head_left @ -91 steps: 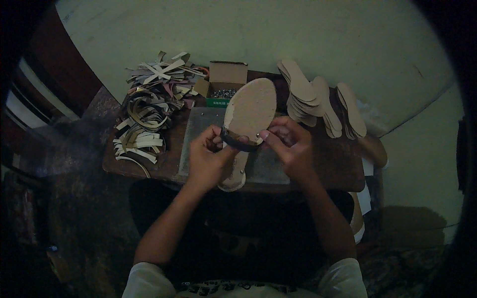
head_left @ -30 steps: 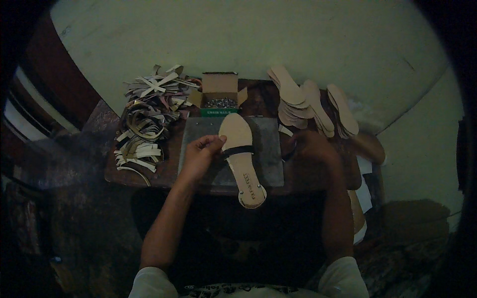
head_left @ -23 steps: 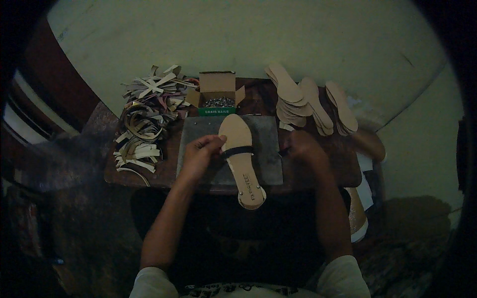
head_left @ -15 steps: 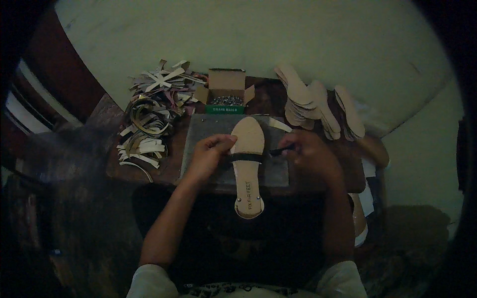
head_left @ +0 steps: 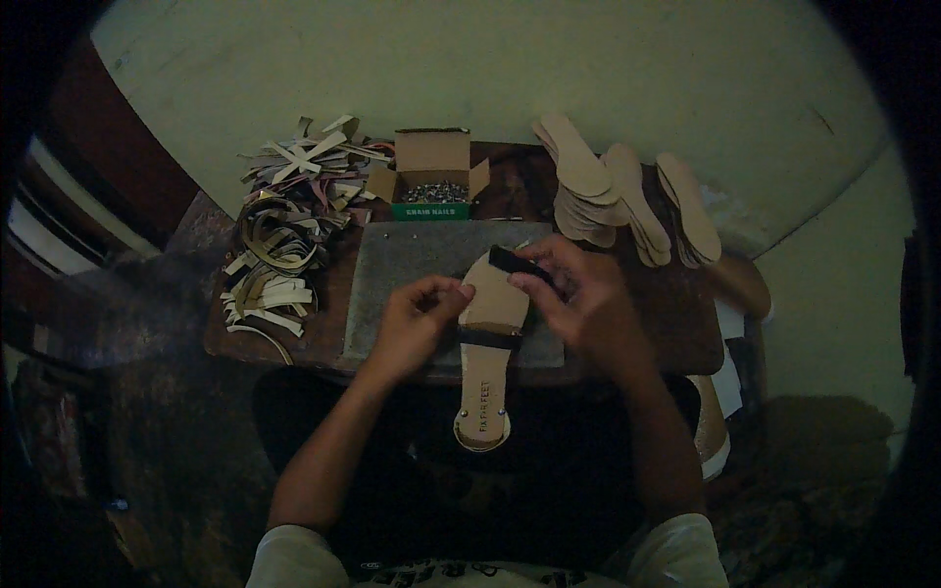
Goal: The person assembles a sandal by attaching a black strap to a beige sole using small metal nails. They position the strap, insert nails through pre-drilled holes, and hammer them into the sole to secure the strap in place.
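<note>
A tan shoe insole (head_left: 493,304) lies lengthwise in front of me, its heel jutting past the near edge of the table. A black band (head_left: 489,339) crosses its middle, and two small metal nails show near the heel. With thumb and fingers closed, my left hand (head_left: 421,318) pinches the insole's left edge near the front. My right hand (head_left: 580,294) grips a short black strip (head_left: 517,265) over the toe end. Whether the strip touches the insole I cannot tell. Beneath lies a grey slab (head_left: 397,284).
At the back of the dark wooden table (head_left: 667,343) stands an open green box (head_left: 431,209) of small metal nails. Heaped strap pieces (head_left: 284,240) lie on the left. Stacked insoles (head_left: 578,171) rest at the back right, against a pale wall.
My right hand has moved left and away from me, bringing the black strip over the toe end. The insole has shifted slightly nearer to me, with my left hand still on its edge.
</note>
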`<state>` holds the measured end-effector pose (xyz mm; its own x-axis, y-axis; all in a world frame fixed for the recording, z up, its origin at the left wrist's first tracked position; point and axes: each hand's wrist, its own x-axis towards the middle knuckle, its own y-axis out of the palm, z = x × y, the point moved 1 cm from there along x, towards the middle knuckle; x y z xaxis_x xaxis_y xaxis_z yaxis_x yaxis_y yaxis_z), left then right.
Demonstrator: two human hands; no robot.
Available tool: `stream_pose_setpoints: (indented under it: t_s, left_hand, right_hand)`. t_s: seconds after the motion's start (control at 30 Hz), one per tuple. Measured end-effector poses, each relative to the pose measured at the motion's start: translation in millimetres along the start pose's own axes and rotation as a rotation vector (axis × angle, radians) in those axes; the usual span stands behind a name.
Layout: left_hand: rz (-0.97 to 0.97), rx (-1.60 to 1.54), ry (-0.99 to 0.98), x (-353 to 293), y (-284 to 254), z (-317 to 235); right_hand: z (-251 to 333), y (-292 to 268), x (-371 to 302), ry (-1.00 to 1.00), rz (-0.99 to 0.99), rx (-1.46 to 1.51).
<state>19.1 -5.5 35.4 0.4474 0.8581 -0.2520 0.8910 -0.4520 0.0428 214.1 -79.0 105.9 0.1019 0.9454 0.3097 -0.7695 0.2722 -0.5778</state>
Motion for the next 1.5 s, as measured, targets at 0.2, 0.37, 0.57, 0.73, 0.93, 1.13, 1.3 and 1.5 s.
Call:
stream_pose_setpoints:
  t_s: [0.2,0.37,0.57,0.73,0.93,1.13,1.3,1.5]
  left_hand:
    - [0.052,0.077,0.100,1.9,-1.9,2.3]
    - [0.072,-0.026,0.045,3.4,0.9,6.0]
    - [0.097,0.039,0.130,2.7,2.4,6.3]
    - [0.135,0.116,0.238,1.1,5.3,7.0]
    - [0.020,0.188,0.329,4.1,1.6,16.8]
    - [-0.090,0.087,0.281,7.0,1.4,8.8]
    - [-0.188,-0.005,0.331,8.3,-1.5,6.8]
    - [-0.239,-0.033,0.345,11.3,-3.3,10.5]
  right_hand:
    - [-8.2,3.9,1.3,-0.145,0.113,-0.085]
    - [-10.9,11.3,-2.8,-0.151,0.025,-0.232]
    - [-8.4,10.5,2.8,0.007,0.210,-0.172]
    - [-12.8,12.5,3.3,-0.042,0.218,-0.171]
    - [3.0,9.5,1.3,0.098,0.119,-0.123]
    - [-40.1,1.5,4.6,0.135,0.099,0.119]
    - [-43.3,0.3,9.1,0.275,0.218,0.146]
    - [-44.8,14.2,7.3,0.263,0.214,0.302]
